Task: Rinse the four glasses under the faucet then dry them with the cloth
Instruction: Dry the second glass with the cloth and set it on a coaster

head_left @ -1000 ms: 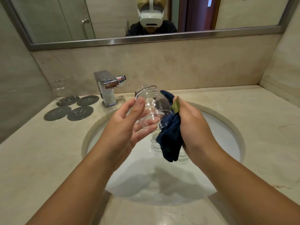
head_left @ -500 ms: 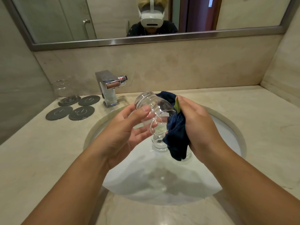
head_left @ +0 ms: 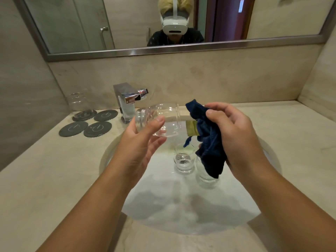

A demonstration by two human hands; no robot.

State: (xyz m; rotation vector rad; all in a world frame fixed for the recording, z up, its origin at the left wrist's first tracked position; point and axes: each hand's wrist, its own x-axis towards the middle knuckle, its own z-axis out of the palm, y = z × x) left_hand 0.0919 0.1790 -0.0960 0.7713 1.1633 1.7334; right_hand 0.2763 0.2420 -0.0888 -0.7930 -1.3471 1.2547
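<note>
My left hand [head_left: 143, 142] holds a clear glass [head_left: 163, 119] on its side above the sink, thumb on its wall and fingers under it, its mouth turned right. My right hand [head_left: 231, 135] grips a bunched dark blue cloth [head_left: 209, 142] with a yellow-green tag, just right of the glass mouth and apart from it. Two more glasses stand upright in the white sink basin [head_left: 181, 215]: one [head_left: 183, 159] in plain sight, the other [head_left: 206, 177] partly behind the hanging cloth. Another glass [head_left: 80, 104] stands on a coaster at the back left. The chrome faucet [head_left: 127, 100] is behind the held glass.
Three bare dark round coasters [head_left: 98, 128] lie on the beige stone counter [head_left: 45, 179] left of the faucet. A mirror [head_left: 163, 24] runs along the back wall. Stone walls close in the counter on the left and right.
The cloth has come out of the glass and moved right with my right hand. My left hand has turned the glass onto its side, mouth to the right.
</note>
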